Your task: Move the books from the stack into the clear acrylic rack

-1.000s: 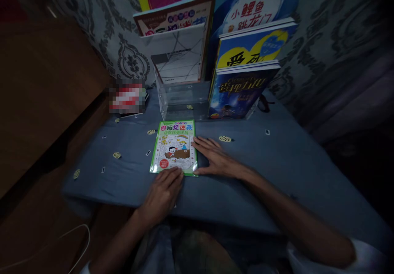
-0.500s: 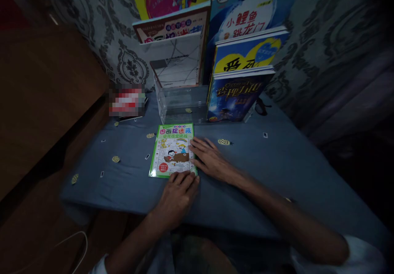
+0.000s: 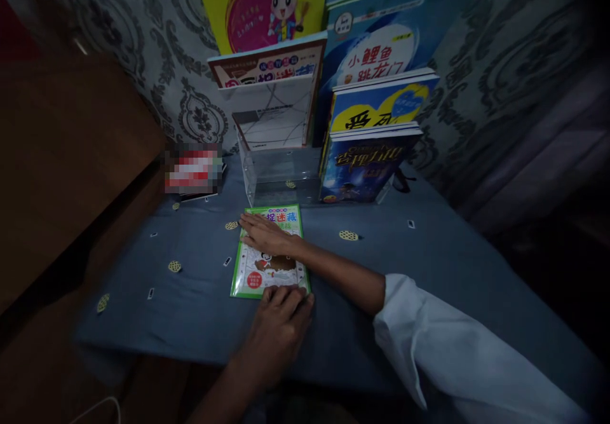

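Observation:
A children's book (image 3: 271, 274) with a green-bordered, glossy cover lies face up on the cloth-covered table. My left hand (image 3: 283, 322) is at its near edge, fingers bent together over the lower right part of the border; the thumb's grip is partly hidden. Across the upper part of the cover reaches my right hand (image 3: 267, 233), laid flat with its fingertips at the left edge, hiding some of the title and picture.
Behind the book stands a clear plastic rack (image 3: 283, 189) holding several upright books, among them a dark blue book (image 3: 366, 166). A blurred-out red and white item (image 3: 193, 170) lies at the table's back left. A wooden cabinet (image 3: 71, 176) borders the left side.
My right hand has moved left, from the book's right edge across the cover to its left edge. My left hand remains at the near edge. The view has tilted slightly upward.

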A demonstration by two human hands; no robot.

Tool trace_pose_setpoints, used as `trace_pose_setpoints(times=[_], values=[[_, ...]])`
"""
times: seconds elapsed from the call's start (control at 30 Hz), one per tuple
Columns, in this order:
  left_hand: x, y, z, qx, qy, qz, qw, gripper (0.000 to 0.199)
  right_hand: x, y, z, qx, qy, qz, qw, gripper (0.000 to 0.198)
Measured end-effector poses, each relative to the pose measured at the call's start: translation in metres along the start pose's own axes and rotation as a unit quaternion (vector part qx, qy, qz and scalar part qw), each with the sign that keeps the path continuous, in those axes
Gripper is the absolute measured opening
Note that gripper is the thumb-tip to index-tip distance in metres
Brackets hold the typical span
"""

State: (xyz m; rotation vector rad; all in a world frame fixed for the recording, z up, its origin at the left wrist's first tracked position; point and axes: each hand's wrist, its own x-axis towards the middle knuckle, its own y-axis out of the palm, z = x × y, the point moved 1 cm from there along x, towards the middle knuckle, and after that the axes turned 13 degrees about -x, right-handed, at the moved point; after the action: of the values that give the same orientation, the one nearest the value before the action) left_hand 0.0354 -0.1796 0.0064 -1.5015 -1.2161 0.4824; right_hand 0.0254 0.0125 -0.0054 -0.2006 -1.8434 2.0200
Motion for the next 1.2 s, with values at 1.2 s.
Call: trace_pose_setpoints(times=[1.2], values=[[0.01,-0.024,0.106,-0.003,-0.165,-0.095,0.982,0.032,-0.145,-0.01,-0.045,0.037,0.077,0.04,0.996,0.116]])
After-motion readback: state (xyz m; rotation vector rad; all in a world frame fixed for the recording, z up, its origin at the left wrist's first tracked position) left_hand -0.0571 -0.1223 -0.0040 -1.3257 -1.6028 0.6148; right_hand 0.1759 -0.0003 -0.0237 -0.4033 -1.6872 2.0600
